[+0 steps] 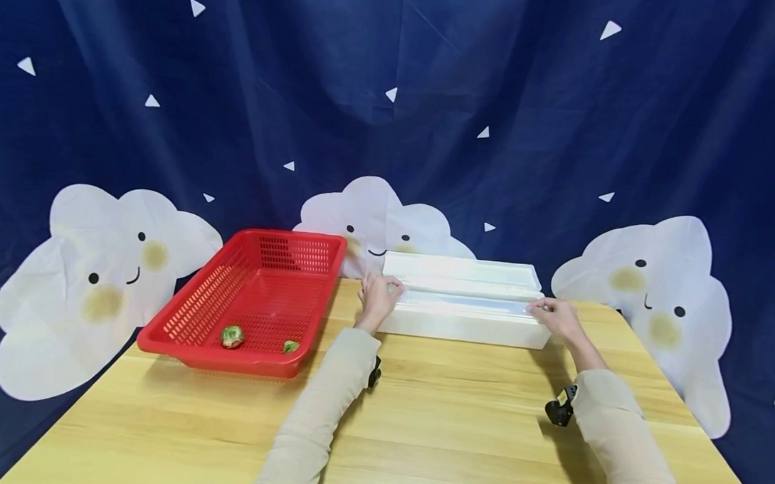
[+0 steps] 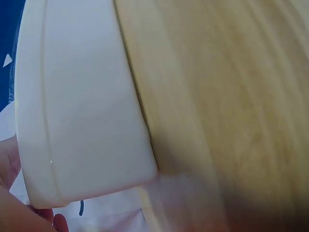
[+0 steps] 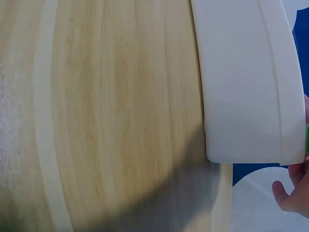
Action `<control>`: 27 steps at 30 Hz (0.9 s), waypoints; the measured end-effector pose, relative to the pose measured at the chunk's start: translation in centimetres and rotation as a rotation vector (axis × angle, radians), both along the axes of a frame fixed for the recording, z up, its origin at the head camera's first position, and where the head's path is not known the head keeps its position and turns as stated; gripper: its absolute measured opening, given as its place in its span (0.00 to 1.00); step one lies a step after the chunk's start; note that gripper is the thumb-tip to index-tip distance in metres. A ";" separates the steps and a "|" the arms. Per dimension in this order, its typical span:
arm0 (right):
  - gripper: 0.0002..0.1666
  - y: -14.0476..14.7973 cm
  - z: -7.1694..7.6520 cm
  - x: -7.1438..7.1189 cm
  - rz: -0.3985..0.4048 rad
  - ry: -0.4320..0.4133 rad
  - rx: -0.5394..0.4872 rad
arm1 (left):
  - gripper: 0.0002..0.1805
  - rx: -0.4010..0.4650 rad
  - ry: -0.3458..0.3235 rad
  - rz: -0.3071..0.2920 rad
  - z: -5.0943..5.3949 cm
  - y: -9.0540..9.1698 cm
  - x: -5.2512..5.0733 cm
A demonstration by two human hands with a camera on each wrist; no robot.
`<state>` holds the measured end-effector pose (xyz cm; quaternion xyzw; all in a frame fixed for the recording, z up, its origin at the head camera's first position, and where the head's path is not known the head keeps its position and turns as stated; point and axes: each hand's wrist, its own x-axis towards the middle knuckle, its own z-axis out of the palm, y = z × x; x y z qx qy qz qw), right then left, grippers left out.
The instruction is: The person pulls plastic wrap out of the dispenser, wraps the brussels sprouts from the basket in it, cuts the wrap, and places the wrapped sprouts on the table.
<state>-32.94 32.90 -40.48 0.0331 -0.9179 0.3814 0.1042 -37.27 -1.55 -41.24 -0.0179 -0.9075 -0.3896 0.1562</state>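
Observation:
A long white box (image 1: 464, 326), its lid (image 1: 461, 270) tipped up at the back, looks like a cling film dispenser. Clear film (image 1: 465, 303) shines along its top opening. At the box's left end, my left hand (image 1: 380, 299) pinches the film's edge between thumb and fingers. My right hand (image 1: 556, 318) does likewise at the right end. In the left wrist view, part of the left hand (image 2: 21, 212) shows beyond the box's end. The right wrist view catches only some fingers of the right hand (image 3: 297, 193); box and frame edge hide the rest.
A red plastic basket (image 1: 191, 355) stands left of the box on the wooden table (image 1: 445, 429). Inside it lie a round green vegetable (image 1: 232, 336), like a small lettuce or sprout, and a smaller green piece (image 1: 290, 346). A blue curtain (image 1: 430, 129) hangs right behind the table.

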 end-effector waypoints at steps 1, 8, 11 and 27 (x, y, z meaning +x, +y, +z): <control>0.16 0.0 0.0 0.0 0.001 0.002 -0.004 | 0.06 0.026 0.007 0.005 0.0 0.0 -0.1; 0.20 0.3 -0.1 0.0 0.039 0.006 -0.026 | 0.07 0.116 0.069 -0.014 -0.2 0.0 -0.8; 0.22 0.3 -0.2 0.0 0.074 -0.012 -0.017 | 0.07 0.137 0.137 -0.047 -0.7 -0.1 -1.1; 0.10 -0.1 0.1 -0.3 0.072 0.176 0.191 | 0.07 0.261 0.186 -0.033 -0.9 -0.1 -2.0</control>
